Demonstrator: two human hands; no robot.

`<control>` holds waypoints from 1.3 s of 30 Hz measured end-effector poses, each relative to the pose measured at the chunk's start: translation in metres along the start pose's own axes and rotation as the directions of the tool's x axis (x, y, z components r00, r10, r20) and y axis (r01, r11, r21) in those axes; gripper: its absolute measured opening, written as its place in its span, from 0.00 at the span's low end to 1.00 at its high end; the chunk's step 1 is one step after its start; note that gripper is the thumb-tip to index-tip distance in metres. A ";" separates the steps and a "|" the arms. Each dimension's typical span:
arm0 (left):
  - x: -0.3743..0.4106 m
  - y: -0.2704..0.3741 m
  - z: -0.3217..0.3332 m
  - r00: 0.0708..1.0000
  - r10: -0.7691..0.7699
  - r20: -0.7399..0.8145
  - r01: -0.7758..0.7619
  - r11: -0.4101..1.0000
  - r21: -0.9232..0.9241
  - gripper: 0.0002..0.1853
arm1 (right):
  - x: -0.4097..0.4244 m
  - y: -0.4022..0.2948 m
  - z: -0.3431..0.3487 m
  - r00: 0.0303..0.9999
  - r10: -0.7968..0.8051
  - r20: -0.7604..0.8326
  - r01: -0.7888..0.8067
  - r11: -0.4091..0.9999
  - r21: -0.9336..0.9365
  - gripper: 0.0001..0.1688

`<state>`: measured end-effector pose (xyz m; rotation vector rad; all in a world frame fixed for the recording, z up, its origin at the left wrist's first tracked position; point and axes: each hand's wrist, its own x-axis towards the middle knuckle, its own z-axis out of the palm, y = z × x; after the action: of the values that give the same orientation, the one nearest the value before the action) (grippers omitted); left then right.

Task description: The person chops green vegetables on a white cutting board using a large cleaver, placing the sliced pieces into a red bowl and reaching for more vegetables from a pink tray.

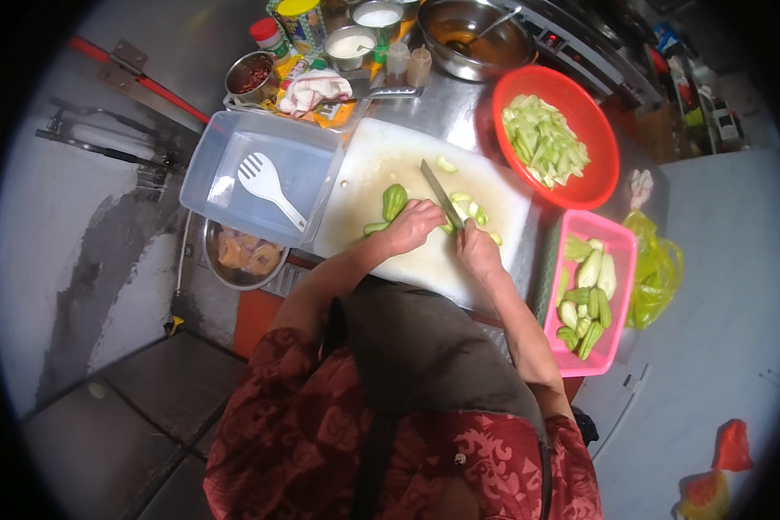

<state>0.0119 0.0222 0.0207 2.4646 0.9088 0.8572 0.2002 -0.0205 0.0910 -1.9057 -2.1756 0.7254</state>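
Note:
On a white cutting board (pixel 364 162) my right hand (pixel 480 252) is closed round the handle of a kitchen knife (pixel 439 190), whose blade points up and to the left. My left hand (pixel 417 226) rests just left of the blade, its fingers curled over a piece of pale green vegetable that is mostly hidden. Cut pieces (pixel 460 196) lie to the right of the blade, and one slice (pixel 446 164) lies beyond the knife. A whole green chayote-like vegetable (pixel 395 200) sits above my left wrist, with another green piece (pixel 376 228) beside the wrist.
A clear plastic bin (pixel 224 188) holding a white slotted spoon (pixel 263 179) stands left. A metal bowl (pixel 216 260) of raw meat is below it. At right are a red basin (pixel 608 146) of sliced vegetable and a pink basket (pixel 626 286) of whole ones. Seasoning containers (pixel 302 26) line the back.

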 end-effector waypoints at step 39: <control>0.016 0.014 0.010 0.995 -0.079 -0.068 0.071 0.992 -0.108 0.14 | -0.011 0.023 0.008 0.996 0.071 -0.052 -0.070 0.998 0.006 0.13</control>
<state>0.0349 0.0214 0.0274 2.3084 0.9494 0.9481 0.2187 -0.0318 0.0759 -1.9853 -2.0841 0.6831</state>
